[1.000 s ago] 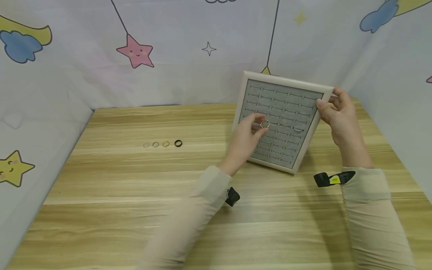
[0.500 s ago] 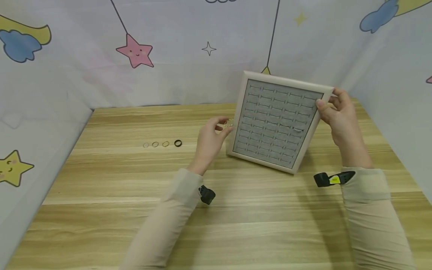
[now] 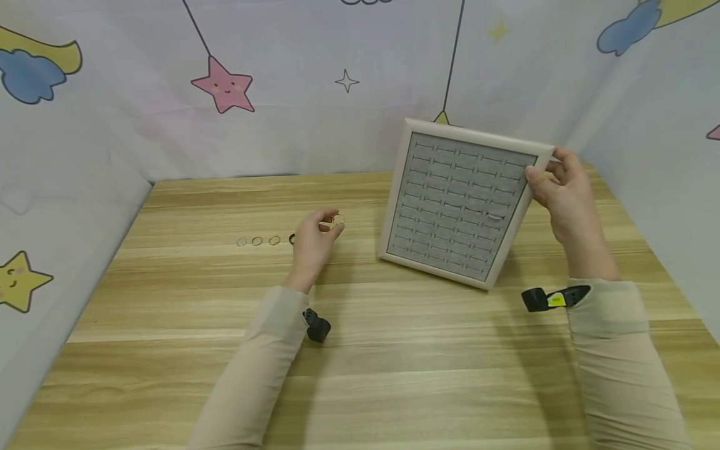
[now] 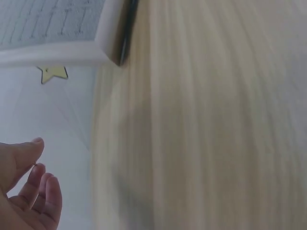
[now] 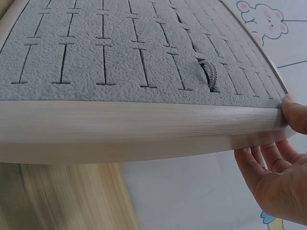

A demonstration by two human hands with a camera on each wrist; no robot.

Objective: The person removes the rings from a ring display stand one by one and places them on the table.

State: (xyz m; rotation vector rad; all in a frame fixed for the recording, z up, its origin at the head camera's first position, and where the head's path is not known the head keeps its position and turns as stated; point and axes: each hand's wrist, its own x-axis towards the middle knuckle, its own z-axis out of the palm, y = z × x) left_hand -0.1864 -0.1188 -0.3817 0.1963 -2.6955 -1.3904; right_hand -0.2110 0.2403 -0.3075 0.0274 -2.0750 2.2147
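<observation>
Between thumb and fingertips my left hand [image 3: 312, 245] pinches a thin gold-coloured ring [image 3: 338, 219], held above the table. In the left wrist view only a sliver of that ring shows at the fingertips. My right hand [image 3: 568, 194] grips the upper right corner of a ring display board [image 3: 455, 212], thumb on the front of its pale frame, fingers behind. The board leans back, its lower edge on the table. Rows of slits cross its grey padding, and one silvery ring [image 5: 210, 75] sits in a slit near the right side.
Three thin rings, among them a gold-coloured one [image 3: 274, 240], lie in a row on the wooden table [image 3: 394, 350]. Just right of them a black ring [image 3: 291, 239] is partly hidden behind my left hand. A white curtain [image 3: 315, 125] with printed stars hangs behind the table.
My left hand has moved left, away from the front of the board, with the ring still pinched. It now covers part of the black ring. My right hand and the board stay put.
</observation>
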